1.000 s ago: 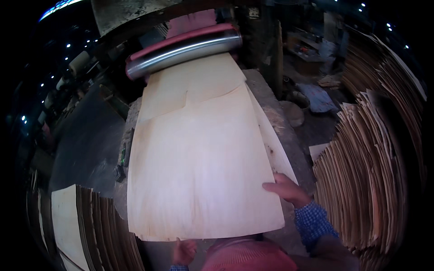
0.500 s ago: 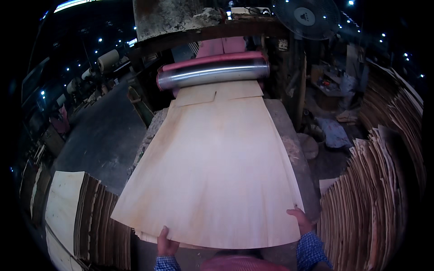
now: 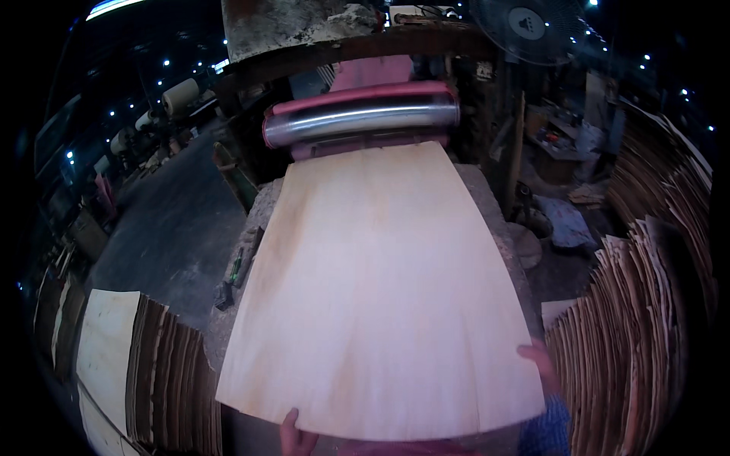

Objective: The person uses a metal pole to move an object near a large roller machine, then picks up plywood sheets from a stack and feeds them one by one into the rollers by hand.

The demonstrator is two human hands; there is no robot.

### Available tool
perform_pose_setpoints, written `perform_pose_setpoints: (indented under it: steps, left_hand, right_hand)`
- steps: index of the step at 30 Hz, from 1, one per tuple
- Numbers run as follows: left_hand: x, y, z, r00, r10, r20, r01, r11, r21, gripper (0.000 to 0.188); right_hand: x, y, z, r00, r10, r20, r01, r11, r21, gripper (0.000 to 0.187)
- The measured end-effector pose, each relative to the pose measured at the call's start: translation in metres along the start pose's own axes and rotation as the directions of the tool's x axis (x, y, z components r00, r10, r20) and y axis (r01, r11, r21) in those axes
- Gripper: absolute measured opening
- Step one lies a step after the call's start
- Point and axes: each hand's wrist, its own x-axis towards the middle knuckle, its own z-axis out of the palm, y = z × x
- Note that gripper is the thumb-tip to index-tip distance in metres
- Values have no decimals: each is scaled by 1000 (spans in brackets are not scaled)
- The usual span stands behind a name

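Thin, pale wooden sheet (image 3: pixel 380 296) in front of you

Your bare left hand (image 3: pixel 298 439) pinches its near edge, thumb on top; your bare right hand (image 3: pixel 543 366), with a blue checked sleeve (image 3: pixel 544 427), pinches its right edge near the corner. Stacks of thin, brown-edged sheets (image 3: pixel 608 334) stand on both sides. The wooden sheet extends over a rough grey surface (image 3: pixel 485 190), its far edge just before a shiny metal roller (image 3: pixel 365 119).

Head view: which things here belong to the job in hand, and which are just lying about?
Job:
pale sheet, in left hand and right hand
shiny roller beyond it, probably

Lying about, apparently:
pale roll, back left
crumpled bluish sheeting, right
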Motion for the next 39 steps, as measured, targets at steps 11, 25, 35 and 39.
perform_pose_setpoints:
  steps: [11, 25, 35, 39]
  left_hand:
    - [215, 7, 112, 998, 35, 50, -40, 994, 97, 39]
    - [264, 4, 128, 998, -59, 16, 45, 886, 462, 45]
    - [42, -23, -83, 825, -552, 122, 512, 821, 253, 50]
    - [8, -26, -91, 574, -595, 562, 705, 708, 29, 44]
  right_hand:
    - [39, 113, -38, 870, -317, -377, -18, 746, -666, 41]
    - [13, 95, -17, 846, -196, -496, -307, 581, -754, 29]
    - [26, 24, 8, 993, 118, -7, -106, 857, -504, 32]
    - [31, -2, 28, 990, 59, 126, -19, 955, -297, 33]
